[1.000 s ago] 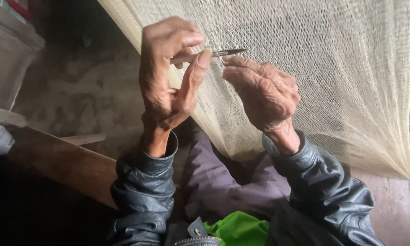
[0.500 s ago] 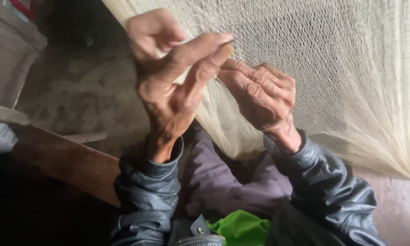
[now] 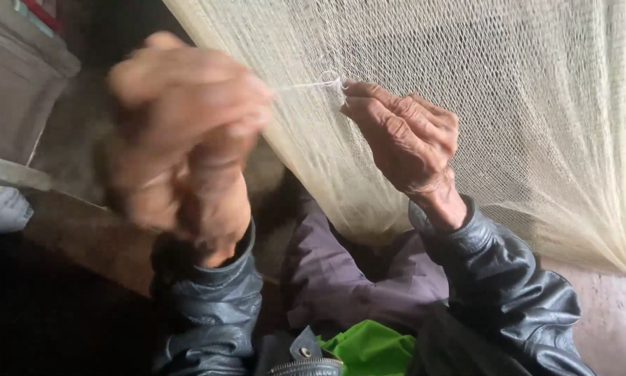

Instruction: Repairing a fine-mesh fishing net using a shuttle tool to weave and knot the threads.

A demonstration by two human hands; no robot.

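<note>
Right hand [image 3: 405, 143] fingers pinch cream net [image 3: 508, 104] at a knot; left hand [image 3: 184, 132], blurred, fingers closed on taut thread [image 3: 306, 85] from that knot.

The net [image 3: 466, 104] is cream with fine mesh; sleeves [image 3: 508, 292] are dark grey-blue, cloth [image 3: 369, 348] bright green, trousers [image 3: 341, 278] dull purple.
</note>
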